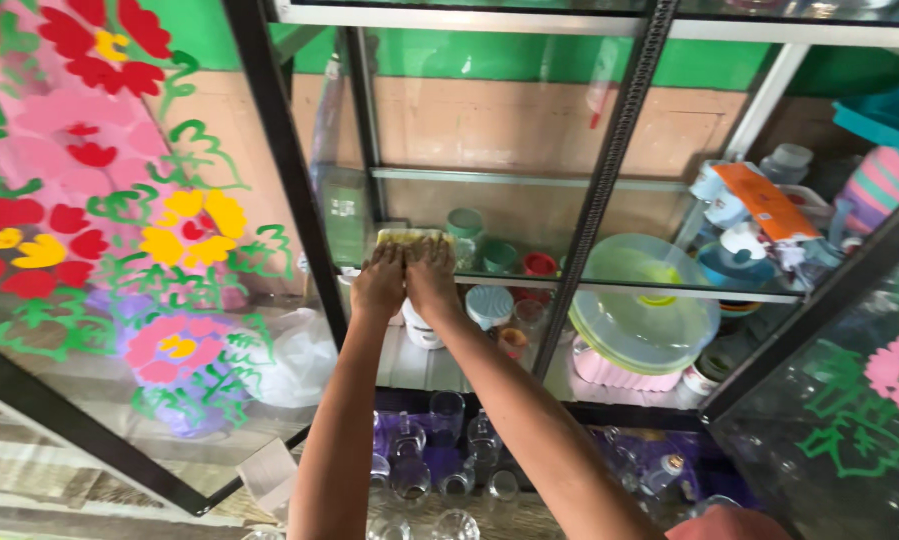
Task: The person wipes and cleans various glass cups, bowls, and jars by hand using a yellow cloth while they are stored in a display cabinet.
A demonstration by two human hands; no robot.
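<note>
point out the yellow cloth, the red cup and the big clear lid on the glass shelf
yellow cloth (410, 237), head view, on its top edge above the hands
red cup (540, 264), head view, on its rim
big clear lid (638, 262), head view, on its domed top right of the black post

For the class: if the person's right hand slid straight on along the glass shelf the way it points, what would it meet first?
The right hand presses a yellow cloth. Straight ahead the glass shelf looks free to the brown back wall; the green cup sits just right, though depth is unclear.
</note>
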